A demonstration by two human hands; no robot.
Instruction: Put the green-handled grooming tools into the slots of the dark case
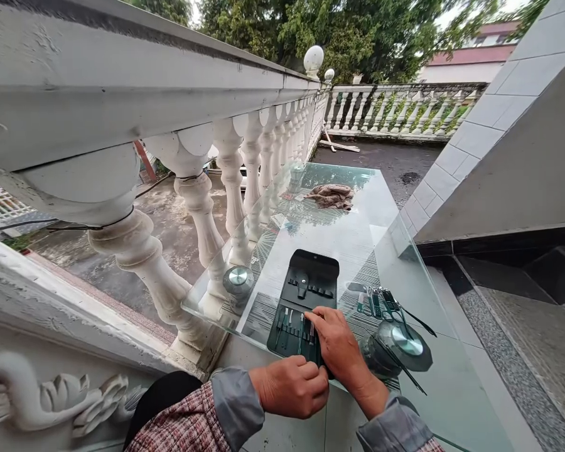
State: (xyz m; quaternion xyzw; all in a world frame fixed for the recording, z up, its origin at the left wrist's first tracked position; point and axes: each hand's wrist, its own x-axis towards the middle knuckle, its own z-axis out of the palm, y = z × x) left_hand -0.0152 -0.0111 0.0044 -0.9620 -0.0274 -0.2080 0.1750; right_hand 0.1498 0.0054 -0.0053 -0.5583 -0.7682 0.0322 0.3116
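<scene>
Curled bottom-centre, my left hand (290,385) should brace the black rectangular leather-look case (314,263) beneath my narrowed right hand (338,344), grips unclear.

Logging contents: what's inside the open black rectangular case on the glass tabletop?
Inside the case: slim silver-tipped tools in the near half. The bare right hand covers part of its right side, the bare left hand part of its near edge; anything behind them is hidden.
</scene>
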